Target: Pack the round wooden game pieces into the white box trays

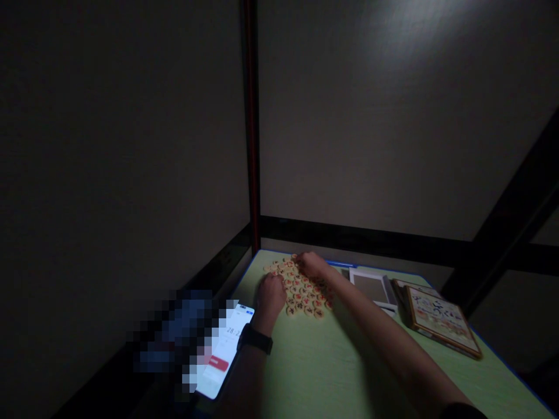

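Many round wooden Chinese chess pieces (299, 305), marked in red and black, lie flat and close together on the green table (314, 366). At the near left edge of this group is my left hand (271, 291), its fingers curled down against the pieces. My right hand (311, 265) reaches across to the far side, fingers bent and drawn together by a piece (294, 256) at the back. Whatever either hand's fingertips hold is hidden in the dim light. A black watch (257, 339) is on my left wrist.
A lit phone (225, 355) showing a timer stands left of my left wrist, partly blurred out. An open white box (371, 286) and a framed, patterned board or case (441, 317) lie on the table's right side. Walls close in the far corner.
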`<control>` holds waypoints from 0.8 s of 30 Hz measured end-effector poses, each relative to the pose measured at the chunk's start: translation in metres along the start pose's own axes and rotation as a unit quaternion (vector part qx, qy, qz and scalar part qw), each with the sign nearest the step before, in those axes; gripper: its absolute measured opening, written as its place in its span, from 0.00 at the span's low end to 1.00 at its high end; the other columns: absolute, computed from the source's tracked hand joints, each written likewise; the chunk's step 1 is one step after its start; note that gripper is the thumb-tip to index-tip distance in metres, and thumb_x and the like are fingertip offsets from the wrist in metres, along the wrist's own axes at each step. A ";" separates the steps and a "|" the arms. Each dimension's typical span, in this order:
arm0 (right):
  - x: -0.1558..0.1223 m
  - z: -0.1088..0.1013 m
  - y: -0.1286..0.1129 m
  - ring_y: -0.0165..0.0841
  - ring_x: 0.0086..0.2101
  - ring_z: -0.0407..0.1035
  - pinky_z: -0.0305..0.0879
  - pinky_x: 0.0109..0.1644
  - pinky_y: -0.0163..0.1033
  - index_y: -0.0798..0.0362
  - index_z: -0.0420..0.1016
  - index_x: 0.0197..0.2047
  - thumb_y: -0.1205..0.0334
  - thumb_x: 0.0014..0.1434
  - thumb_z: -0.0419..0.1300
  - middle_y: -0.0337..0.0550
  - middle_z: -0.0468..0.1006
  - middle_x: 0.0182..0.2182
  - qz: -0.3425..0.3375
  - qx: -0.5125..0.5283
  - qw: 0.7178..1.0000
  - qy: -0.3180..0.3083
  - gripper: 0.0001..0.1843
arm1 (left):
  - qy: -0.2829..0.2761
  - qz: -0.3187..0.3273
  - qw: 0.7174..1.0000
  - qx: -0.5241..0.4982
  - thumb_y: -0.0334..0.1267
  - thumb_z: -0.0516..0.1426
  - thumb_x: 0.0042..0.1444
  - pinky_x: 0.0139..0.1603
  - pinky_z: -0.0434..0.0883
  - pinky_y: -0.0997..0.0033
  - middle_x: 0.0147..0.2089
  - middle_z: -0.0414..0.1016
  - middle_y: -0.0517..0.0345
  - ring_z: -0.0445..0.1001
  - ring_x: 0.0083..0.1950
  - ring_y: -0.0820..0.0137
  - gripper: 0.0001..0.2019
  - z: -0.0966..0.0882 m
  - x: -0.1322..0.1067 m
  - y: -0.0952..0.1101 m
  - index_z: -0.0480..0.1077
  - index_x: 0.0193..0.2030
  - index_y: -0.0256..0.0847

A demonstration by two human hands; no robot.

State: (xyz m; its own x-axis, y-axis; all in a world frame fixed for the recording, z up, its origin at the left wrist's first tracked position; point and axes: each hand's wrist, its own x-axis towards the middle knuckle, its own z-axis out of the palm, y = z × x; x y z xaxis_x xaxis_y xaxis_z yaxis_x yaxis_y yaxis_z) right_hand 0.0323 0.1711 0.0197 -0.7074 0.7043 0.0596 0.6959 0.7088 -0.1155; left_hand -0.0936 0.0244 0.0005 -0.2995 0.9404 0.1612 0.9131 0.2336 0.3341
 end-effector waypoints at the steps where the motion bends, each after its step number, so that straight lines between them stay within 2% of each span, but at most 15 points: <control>1: 0.000 0.000 -0.002 0.40 0.46 0.76 0.65 0.46 0.34 0.49 0.82 0.46 0.71 0.57 0.58 0.49 0.83 0.45 0.000 -0.002 1.000 -0.006 0.16 | -0.002 0.002 1.000 0.001 0.28 0.51 0.61 0.54 0.70 0.70 0.51 0.79 0.45 0.76 0.53 0.63 0.16 -0.001 0.000 0.000 0.78 0.49 0.39; 7: -0.001 -0.002 -0.008 0.41 0.47 0.75 0.64 0.47 0.36 0.53 0.80 0.44 0.73 0.56 0.57 0.54 0.82 0.47 0.005 0.034 0.999 -0.007 0.15 | -0.022 0.003 1.000 0.018 0.25 0.53 0.57 0.54 0.71 0.69 0.51 0.80 0.46 0.77 0.54 0.63 0.20 -0.006 -0.003 0.003 0.78 0.52 0.42; 10: 0.000 0.000 -0.004 0.42 0.47 0.74 0.63 0.49 0.36 0.54 0.81 0.41 0.76 0.52 0.58 0.51 0.83 0.44 0.016 0.103 0.994 0.016 0.16 | -0.016 -0.004 1.000 0.010 0.26 0.54 0.57 0.54 0.72 0.68 0.50 0.80 0.46 0.77 0.53 0.62 0.19 -0.008 -0.003 0.003 0.78 0.52 0.42; 13: 0.003 0.002 0.001 0.42 0.49 0.74 0.64 0.51 0.36 0.54 0.81 0.42 0.76 0.51 0.59 0.47 0.83 0.42 0.043 0.207 0.976 0.061 0.17 | -0.005 -0.004 1.000 0.002 0.25 0.54 0.58 0.54 0.72 0.67 0.51 0.79 0.46 0.77 0.54 0.62 0.19 -0.007 -0.003 0.003 0.78 0.52 0.41; 17: 0.005 0.006 0.004 0.41 0.45 0.76 0.71 0.49 0.40 0.55 0.79 0.45 0.72 0.55 0.60 0.47 0.83 0.40 0.088 0.378 0.915 0.108 0.14 | -0.001 -0.004 1.000 -0.007 0.25 0.55 0.58 0.54 0.72 0.68 0.53 0.77 0.46 0.77 0.53 0.63 0.18 -0.007 -0.004 0.003 0.77 0.52 0.41; 20: -0.001 0.006 0.002 0.36 0.39 0.78 0.75 0.45 0.40 0.56 0.76 0.45 0.72 0.59 0.60 0.49 0.82 0.38 0.106 0.510 0.847 0.110 0.11 | 0.005 0.004 1.000 -0.026 0.23 0.54 0.58 0.55 0.71 0.70 0.54 0.76 0.47 0.77 0.54 0.65 0.18 -0.005 -0.003 0.003 0.77 0.52 0.41; 24: -0.018 0.002 -0.002 0.33 0.34 0.79 0.78 0.44 0.39 0.56 0.74 0.40 0.75 0.58 0.61 0.47 0.82 0.35 0.113 0.644 0.751 0.091 0.08 | 0.018 0.021 0.999 -0.044 0.19 0.53 0.56 0.56 0.69 0.74 0.53 0.76 0.47 0.76 0.54 0.67 0.20 -0.002 0.000 0.003 0.78 0.50 0.39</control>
State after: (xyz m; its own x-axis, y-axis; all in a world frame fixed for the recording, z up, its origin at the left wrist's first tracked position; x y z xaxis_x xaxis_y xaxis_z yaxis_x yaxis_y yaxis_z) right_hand 0.0431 0.1575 0.0165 -0.4788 0.8778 0.0161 0.0157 0.0270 -0.9995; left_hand -0.0918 0.0241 0.0031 -0.2716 0.9394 0.2090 0.8981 0.1693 0.4058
